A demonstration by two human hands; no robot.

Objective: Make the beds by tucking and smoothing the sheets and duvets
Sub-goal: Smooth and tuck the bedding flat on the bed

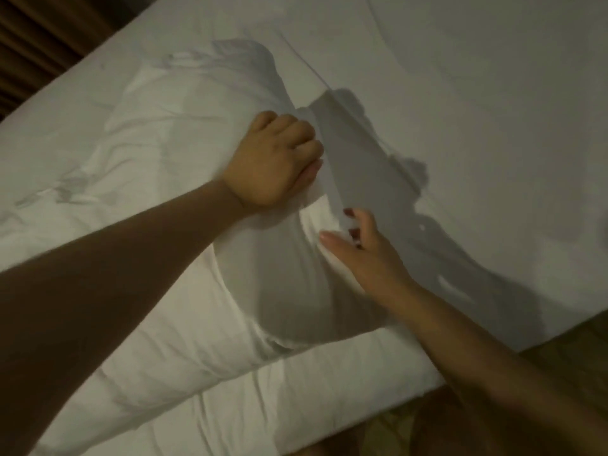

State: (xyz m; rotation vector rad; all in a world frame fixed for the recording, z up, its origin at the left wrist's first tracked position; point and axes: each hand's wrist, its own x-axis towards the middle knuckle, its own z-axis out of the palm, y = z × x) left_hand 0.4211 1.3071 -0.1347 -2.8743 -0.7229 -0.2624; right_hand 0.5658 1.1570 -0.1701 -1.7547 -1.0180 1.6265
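A white pillow [184,133] lies on a bed covered by a smooth white sheet [460,93]. A rumpled white duvet [197,373] is bunched along the near side. My left hand [273,159] is a fist gripping the pillowcase's open edge at the pillow's right side. My right hand [358,245] pinches the same fabric edge a little nearer to me, thumb on top, fingertips curled under the cloth. Both forearms reach in from the bottom of the view.
A dark brown curtain or wall [42,37] stands beyond the bed's far left edge. Patterned carpet [575,357] shows past the bed's corner at lower right. Hard shadows of my arms fall across the sheet.
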